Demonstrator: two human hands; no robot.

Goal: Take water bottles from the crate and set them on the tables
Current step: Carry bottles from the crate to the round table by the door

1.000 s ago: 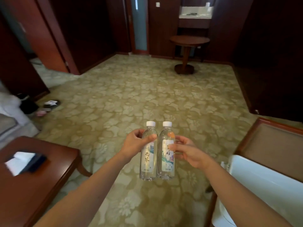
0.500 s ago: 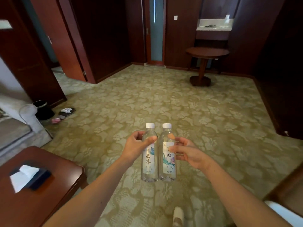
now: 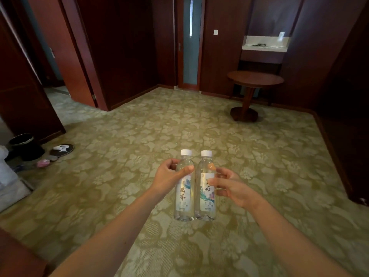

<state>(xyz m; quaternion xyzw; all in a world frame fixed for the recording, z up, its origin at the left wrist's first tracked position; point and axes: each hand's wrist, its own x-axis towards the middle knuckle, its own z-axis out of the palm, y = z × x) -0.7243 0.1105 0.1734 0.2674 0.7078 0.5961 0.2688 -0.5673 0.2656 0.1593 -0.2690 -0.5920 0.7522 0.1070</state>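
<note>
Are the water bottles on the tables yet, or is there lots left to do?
Two bottles are already picked up. The left hand grips the left bottle and the right hand grips the right bottle, upright above the carpet. Still to do: set them down; no bottle shows on the round table.

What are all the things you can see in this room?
left water bottle: 1, clear with white cap, held upright in front
right water bottle: 1, clear with white cap, upright, close beside the other
round table: 1, dark brown wood, far right by the wall
carpet: 1, green-gold flower pattern, across the floor
door: 1, brown with frosted glass strip, far wall
light switch: 1, white, right of the door
slipper: 1, dark with white strap, floor at left
bin: 1, black, left of the slipper
left hand: 1, grips the left water bottle
right hand: 1, grips the right water bottle
</note>
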